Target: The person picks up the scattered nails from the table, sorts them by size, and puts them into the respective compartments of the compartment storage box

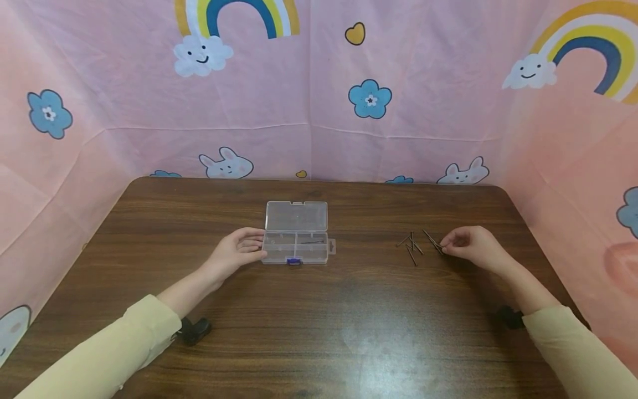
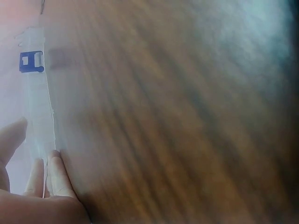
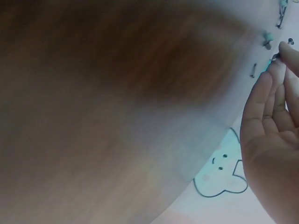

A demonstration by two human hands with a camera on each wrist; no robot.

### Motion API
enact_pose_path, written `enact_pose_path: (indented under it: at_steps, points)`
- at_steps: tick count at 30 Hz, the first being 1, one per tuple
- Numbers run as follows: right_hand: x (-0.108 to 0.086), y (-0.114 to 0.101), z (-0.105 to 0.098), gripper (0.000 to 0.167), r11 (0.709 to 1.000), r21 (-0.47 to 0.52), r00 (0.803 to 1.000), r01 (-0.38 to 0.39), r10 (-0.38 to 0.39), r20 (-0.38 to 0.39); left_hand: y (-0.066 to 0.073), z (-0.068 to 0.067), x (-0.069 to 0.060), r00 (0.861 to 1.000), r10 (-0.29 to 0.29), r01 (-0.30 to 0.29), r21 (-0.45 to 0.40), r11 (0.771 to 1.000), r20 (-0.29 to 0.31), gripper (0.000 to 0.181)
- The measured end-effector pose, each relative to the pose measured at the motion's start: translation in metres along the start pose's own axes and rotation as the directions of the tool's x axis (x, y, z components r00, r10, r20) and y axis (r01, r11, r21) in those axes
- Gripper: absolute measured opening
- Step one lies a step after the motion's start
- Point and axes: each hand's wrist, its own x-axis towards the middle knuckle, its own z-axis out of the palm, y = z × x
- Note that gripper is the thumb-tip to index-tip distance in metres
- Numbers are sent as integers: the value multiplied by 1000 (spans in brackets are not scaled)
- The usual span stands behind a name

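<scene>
A clear plastic compartment box (image 1: pixel 295 261) stands on the table with its lid (image 1: pixel 297 216) tipped back and a blue latch (image 1: pixel 294 261) at its front. My left hand (image 1: pixel 234 250) rests against the box's left side, fingers fairly straight and thumb by the front corner. One screw (image 1: pixel 312 241) lies in the back right compartment. At the right, my right hand (image 1: pixel 468 246) pinches a thin dark screw (image 1: pixel 440 249) between thumb and forefinger; its head shows in the right wrist view. Several loose screws (image 1: pixel 411 246) lie just left of that hand.
The brown wooden table (image 1: pixel 349 310) carries the box near its middle. A printed pink cloth (image 1: pixel 319 155) hangs behind and along both sides. A small item (image 1: pixel 272 241), too small to tell, lies in the back left compartment. Dark devices (image 1: pixel 195 331) are strapped near both wrists.
</scene>
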Motion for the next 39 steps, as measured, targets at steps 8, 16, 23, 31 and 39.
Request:
enact_pose_path:
  at_steps: [8, 16, 23, 31, 39]
  points:
    - [14, -16, 4, 7, 998, 53, 1000, 18, -17, -14, 0, 0, 0, 1000, 9, -9, -6, 1000, 3, 62]
    - [32, -34, 16, 6, 993, 98, 997, 68, -65, -34, -2, 0, 1, 1000, -3, 3, 9, 1000, 7, 60]
    - [48, -54, 27, 8, 985, 155, 997, 82, -83, -3, -3, -2, 1, 1000, -5, 5, 18, 1000, 7, 60]
    - [65, -78, 40, 10, 973, 208, 994, 102, -108, 22, -1, -1, 1, 1000, 3, -3, 13, 1000, 7, 60]
    - [79, -101, 55, 11, 953, 276, 990, 123, -137, 32, 0, -1, 1, 1000, 15, -15, 11, 1000, 2, 60]
